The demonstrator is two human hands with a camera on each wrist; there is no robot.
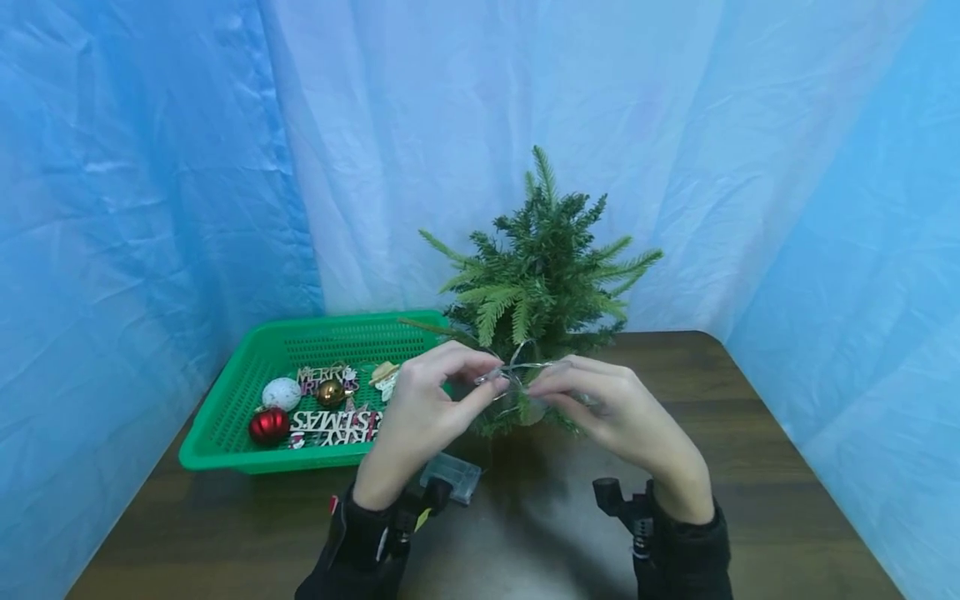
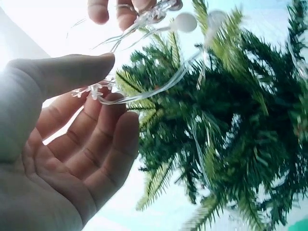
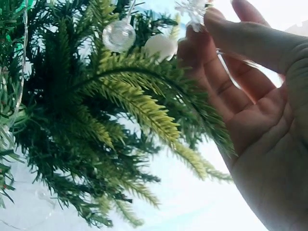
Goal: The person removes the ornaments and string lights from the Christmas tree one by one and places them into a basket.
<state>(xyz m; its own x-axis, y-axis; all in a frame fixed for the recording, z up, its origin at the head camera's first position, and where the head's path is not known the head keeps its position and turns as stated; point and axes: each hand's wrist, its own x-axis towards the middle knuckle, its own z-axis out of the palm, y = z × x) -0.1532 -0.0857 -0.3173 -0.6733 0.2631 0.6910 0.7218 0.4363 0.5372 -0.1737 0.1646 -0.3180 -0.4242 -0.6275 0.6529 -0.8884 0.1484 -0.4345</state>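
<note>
Both hands hold a clear-wired string of lights [image 1: 517,367] in front of a small artificial Christmas tree [image 1: 547,275]. The left hand [image 1: 431,408] pinches the wire between thumb and fingers, beside a clear snowflake [image 2: 94,90] in the left wrist view. With thumb and fingertips, the right hand [image 1: 618,408] pinches another clear snowflake [image 3: 192,12]. A clear ball [image 3: 119,36] and a white ball [image 3: 161,47] hang near its fingertips. More wire lies among the branches. Below the left wrist, a transparent box [image 1: 453,477] rests on the table, partly covered by the wrist camera.
A green plastic basket [image 1: 217,429] stands left of the tree. It holds a red bauble [image 1: 268,426], a white ball [image 1: 282,393], a gold bauble [image 1: 330,392] and lettered ornaments [image 1: 337,422]. Blue curtains [image 1: 465,125] surround the brown wooden table [image 1: 750,467].
</note>
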